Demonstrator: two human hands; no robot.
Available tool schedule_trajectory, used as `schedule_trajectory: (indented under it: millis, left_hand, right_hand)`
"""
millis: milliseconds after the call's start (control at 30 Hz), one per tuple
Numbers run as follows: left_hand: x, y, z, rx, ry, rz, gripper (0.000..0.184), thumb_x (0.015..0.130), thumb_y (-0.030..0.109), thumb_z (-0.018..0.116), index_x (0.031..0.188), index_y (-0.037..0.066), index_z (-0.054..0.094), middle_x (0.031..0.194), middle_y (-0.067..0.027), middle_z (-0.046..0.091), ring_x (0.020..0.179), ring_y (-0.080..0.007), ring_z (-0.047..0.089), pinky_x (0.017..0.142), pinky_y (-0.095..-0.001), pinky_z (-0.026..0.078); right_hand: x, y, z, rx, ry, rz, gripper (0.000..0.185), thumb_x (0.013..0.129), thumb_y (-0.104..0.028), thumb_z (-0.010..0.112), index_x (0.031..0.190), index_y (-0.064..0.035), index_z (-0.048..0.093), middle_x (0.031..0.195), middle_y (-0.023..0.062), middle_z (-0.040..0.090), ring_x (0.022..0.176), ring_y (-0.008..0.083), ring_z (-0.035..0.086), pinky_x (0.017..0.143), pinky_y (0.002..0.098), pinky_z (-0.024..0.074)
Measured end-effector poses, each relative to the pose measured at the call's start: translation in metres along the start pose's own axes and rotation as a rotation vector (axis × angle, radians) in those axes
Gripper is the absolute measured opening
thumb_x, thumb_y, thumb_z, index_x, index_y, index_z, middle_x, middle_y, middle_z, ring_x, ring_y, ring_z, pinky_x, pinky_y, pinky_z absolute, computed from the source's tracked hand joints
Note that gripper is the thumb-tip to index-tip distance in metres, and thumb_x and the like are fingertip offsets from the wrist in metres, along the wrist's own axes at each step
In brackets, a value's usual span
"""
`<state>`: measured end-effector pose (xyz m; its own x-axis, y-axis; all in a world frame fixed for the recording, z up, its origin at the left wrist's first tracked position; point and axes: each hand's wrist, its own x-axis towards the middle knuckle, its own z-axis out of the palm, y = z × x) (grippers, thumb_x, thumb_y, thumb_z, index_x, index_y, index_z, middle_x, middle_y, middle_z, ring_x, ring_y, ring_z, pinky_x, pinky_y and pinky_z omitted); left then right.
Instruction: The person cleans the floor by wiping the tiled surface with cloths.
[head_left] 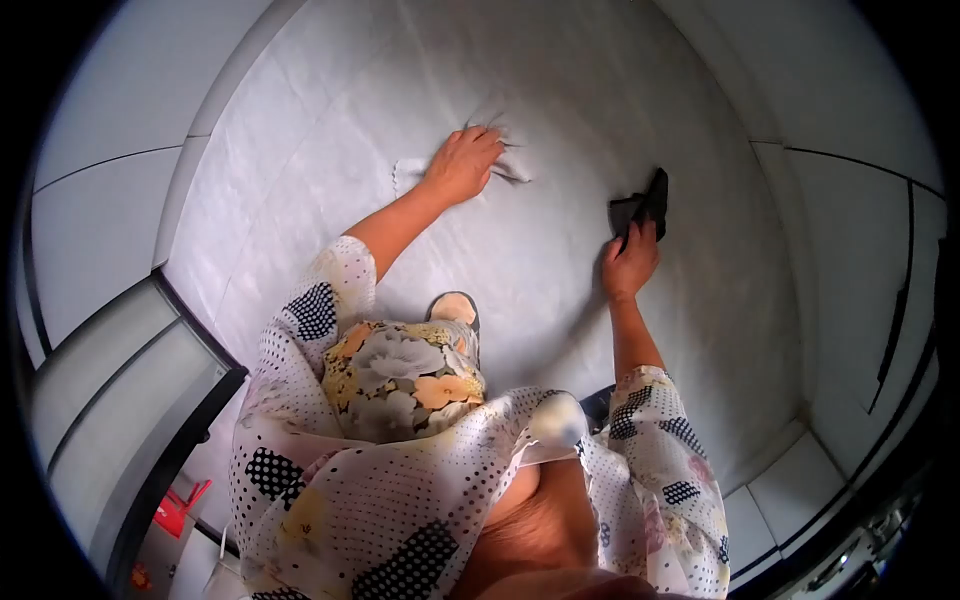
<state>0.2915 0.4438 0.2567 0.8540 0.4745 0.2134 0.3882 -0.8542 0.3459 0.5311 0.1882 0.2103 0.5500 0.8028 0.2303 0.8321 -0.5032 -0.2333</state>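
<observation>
On the grey floor (pixel 540 60) in front of me, my left hand (pixel 465 165) presses down on a thin white wipe (pixel 410 172). The wipe has a jagged left edge and bunches into dark creases around my curled fingertips. Farther right, my right hand (pixel 631 264) grips a black, folded, cloth-like thing (pixel 652 205); its exact kind cannot be made out. Its narrow end points away from me, and a flap sticks out on its left.
Pale cabinet fronts (pixel 110 210) curve along the left, and more panels (pixel 850 220) line the right. An open drawer or door with a dark edge (pixel 190 440) juts out at lower left, near a red item (pixel 175 510). My slippered foot (pixel 455 308) stands below my left hand.
</observation>
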Motion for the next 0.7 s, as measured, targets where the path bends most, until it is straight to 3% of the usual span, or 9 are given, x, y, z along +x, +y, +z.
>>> schedule_trajectory:
  millis: [100,200,400,500,567,700]
  left_hand:
    - [-0.013,0.000,0.022,-0.063,-0.111,0.000,0.036,0.071,0.002,0.065,0.107,0.004,0.061,0.124,-0.0104,0.057,0.116,-0.0278,0.051,0.092,-0.0411,0.044]
    - [-0.039,0.028,0.027,-0.057,-0.092,0.015,0.036,0.073,0.004,0.065,0.108,0.005,0.061,0.125,-0.0092,0.056,0.116,-0.0281,0.050,0.091,-0.0409,0.044]
    - [-0.005,0.021,0.012,0.034,0.045,-0.010,0.026,0.076,0.005,0.062,0.102,0.007,0.062,0.121,-0.0064,0.056,0.111,-0.0247,0.051,0.088,-0.0388,0.045]
    - [-0.027,0.029,0.020,-0.001,-0.177,-0.107,0.031,0.073,0.003,0.065,0.103,0.007,0.061,0.119,-0.0089,0.057,0.107,-0.0271,0.053,0.086,-0.0405,0.045]
    - [-0.068,0.038,0.031,-0.088,-0.100,0.024,0.031,0.072,0.002,0.065,0.102,0.007,0.061,0.117,-0.0091,0.057,0.102,-0.0280,0.053,0.084,-0.0415,0.045]
    - [-0.120,0.057,0.022,-0.135,-0.248,0.048,0.033,0.070,0.003,0.068,0.102,0.007,0.060,0.122,-0.0087,0.056,0.110,-0.0269,0.053,0.089,-0.0406,0.044]
  right_hand:
    - [-0.004,-0.001,0.007,0.036,-0.003,0.005,0.035,0.082,-0.015,0.057,0.115,-0.0043,0.057,0.136,0.0161,0.050,0.129,0.0345,0.044,0.102,0.0506,0.0362]
    - [-0.003,0.001,0.010,0.092,-0.004,0.005,0.036,0.081,-0.014,0.057,0.115,-0.0037,0.057,0.136,0.0166,0.050,0.129,0.0354,0.044,0.101,0.0501,0.0364]
    - [-0.004,0.000,0.003,0.076,0.020,0.001,0.037,0.080,-0.015,0.058,0.115,-0.0042,0.058,0.136,0.0160,0.051,0.128,0.0362,0.044,0.100,0.0500,0.0369]
    - [-0.002,-0.001,0.005,0.075,0.000,0.020,0.037,0.080,-0.016,0.058,0.116,-0.0056,0.058,0.137,0.0149,0.050,0.128,0.0353,0.044,0.100,0.0505,0.0364]
    - [-0.006,0.001,0.006,0.077,-0.021,0.024,0.037,0.080,-0.016,0.058,0.116,-0.0064,0.058,0.137,0.0144,0.050,0.129,0.0346,0.044,0.100,0.0507,0.0363]
    - [-0.007,0.004,0.017,0.076,0.039,0.003,0.036,0.080,-0.016,0.058,0.115,-0.0074,0.059,0.138,0.0138,0.050,0.129,0.0334,0.045,0.100,0.0506,0.0362]
